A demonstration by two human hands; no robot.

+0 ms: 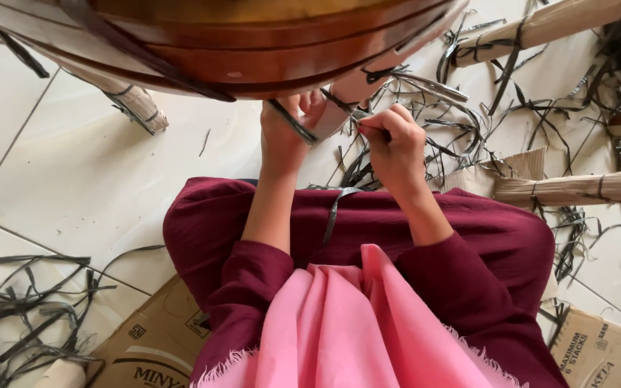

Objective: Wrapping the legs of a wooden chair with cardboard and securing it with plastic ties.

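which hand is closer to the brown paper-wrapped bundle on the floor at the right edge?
Right. The right hand works just left of the bundle; the left hand sits farther left, pinching a dark strip under the wooden frame.

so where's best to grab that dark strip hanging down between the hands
Probably its free lower stretch over the lap: the strip hangs slack and flat there, clear of both hands. Come from the right, pinching its flat faces; the left hand and right hand already crowd its upper end.
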